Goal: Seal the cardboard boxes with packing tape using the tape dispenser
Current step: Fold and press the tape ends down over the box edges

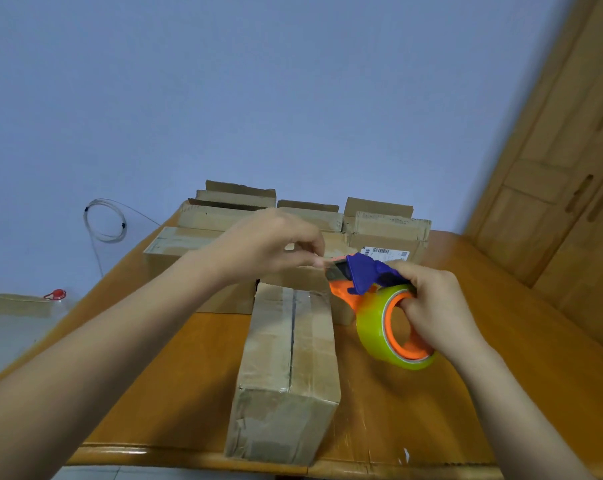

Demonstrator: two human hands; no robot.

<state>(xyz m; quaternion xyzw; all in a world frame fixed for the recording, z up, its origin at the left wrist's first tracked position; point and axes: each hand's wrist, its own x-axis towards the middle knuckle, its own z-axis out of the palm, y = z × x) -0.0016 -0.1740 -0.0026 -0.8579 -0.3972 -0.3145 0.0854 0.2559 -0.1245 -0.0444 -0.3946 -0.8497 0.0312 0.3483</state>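
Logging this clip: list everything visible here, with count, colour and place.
near box: one, brown cardboard, flaps closed, table's front middle
back boxes: several, brown, some open-flapped, behind it; exact count unclear
shipping label: one, white, on a right back box
tape dispenser: one, blue and orange, above the near box's far end
tape roll: one, yellow-green, on the dispenser
table: one, orange-brown wood
cable coil: one, pale, on the blue wall
red-capped item: one, far left
wooden cabinet: one, right
left hand: pinches what seems the tape end
right hand: grips the dispenser
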